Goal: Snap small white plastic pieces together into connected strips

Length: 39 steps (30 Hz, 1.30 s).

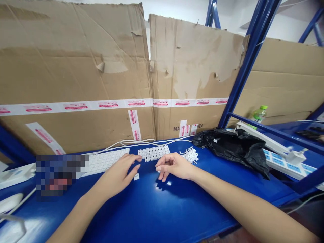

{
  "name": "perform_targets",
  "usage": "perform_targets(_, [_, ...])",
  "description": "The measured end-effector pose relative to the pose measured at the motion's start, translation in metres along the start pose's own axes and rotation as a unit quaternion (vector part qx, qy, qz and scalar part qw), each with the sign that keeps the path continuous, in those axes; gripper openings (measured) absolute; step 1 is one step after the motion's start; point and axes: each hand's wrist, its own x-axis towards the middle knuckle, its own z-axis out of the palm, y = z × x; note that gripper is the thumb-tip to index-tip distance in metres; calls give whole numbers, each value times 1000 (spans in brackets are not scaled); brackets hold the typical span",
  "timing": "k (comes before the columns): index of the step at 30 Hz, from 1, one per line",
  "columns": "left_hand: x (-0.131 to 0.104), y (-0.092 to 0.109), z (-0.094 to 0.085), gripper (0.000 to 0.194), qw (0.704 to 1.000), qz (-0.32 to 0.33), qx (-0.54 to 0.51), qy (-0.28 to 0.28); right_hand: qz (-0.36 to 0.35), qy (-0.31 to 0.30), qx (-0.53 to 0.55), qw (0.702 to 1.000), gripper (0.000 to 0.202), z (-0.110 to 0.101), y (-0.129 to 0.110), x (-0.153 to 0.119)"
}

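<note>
A white keyboard [126, 158] is shown lying on a blue table [157, 209], its right block of keys seen at about 12 o'clock from the hands and its left part running toward 9 o'clock, where it meets a blurred patch. A single loose white keycap [136, 176] is seen on the table just below the fingertips of the left hand [118, 175]; contact between them cannot be told. The left hand is held flat and palm down, fingers spread loosely, nothing enclosed. The right hand [174, 166] is curled with thumb and forefinger brought narrowly together; whether a small white piece is pinched there cannot be told. A heap of loose white keycaps [190, 155] is placed at 1 o'clock from the right hand, near the keyboard's right end.

A crumpled black plastic bag [235, 145] is seen at 2 o'clock, with a white power strip [283, 162] and a green-capped bottle [258, 114] beyond it. The rear edge is closed off at 12 o'clock by taped cardboard sheets [101, 77], against which white cables [136, 142] are laid. A blue rack post [243, 67] rises at 1 o'clock. Bare table surface is left open from 5 to 7 o'clock, between the forearms.
</note>
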Motion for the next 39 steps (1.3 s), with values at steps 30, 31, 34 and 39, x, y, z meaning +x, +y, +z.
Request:
perform_targets(30, [-9,23,39,42,983,2,-176,-43,-154,32,-360,920,17,10,11,-4])
perform_targets(31, [-9,23,40,42,983,2,-179,-41,-151,33,-351,923,16,10,11,-4])
perform_targets(34, [-7,25,41,41,980,9,-193,-41,-147,38,-335,930,17,12,13,-2])
perform_targets(39, [-4,28,39,36,981,16,-190,-46,-152,30,-328,932,20,13,14,-2])
